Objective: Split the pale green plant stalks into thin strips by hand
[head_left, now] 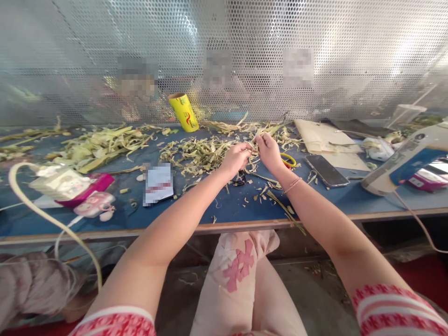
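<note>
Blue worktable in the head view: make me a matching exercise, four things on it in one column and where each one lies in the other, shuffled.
Things:
1. yellow cylindrical roll
2. black flat smartphone
3. yellow-handled scissors
4. pink and white packet

Places:
A. on the blue worktable, left end, by a pale cable
B. right of the right hand, just beside it
C. at the back, tilted by the perforated metal screen
D. further right, before the tan board

Pairs: 1-C, 2-D, 3-B, 4-A

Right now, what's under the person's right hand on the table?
Yellow-handled scissors peek out beneath the right hand, among green leaf strips. The blades are hidden by the hand and wrist.
</note>
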